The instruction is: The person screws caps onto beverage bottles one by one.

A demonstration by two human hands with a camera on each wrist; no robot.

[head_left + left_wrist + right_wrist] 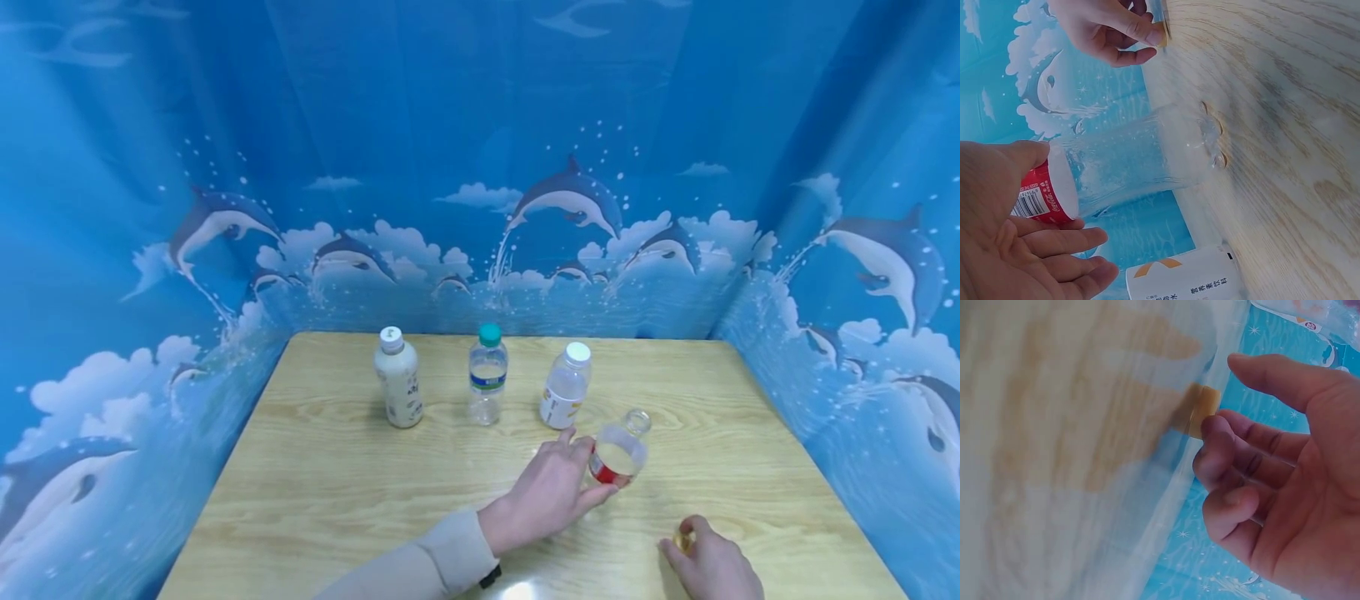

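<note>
A clear plastic bottle with a red Coca-Cola label (1050, 194) stands uncapped on the table, its base touching the wood in the left wrist view. My left hand (551, 492) holds it at the label between thumb and index finger, while the other fingers extend loosely below. To the right and nearer the front, a yellow bottle cap (1205, 411) rests on the tabletop. Next to it, my right hand (1291, 469) touches the cap with a bent index finger. The right thumb stands apart from the cap in the right wrist view.
Three capped bottles stand in a row farther back: a cream-white one (401, 387), a clear one with a teal cap (487, 358), and a white-capped one (562, 404) close to my left fingers. A blue dolphin-print curtain (420, 167) surrounds the wooden table (315, 500).
</note>
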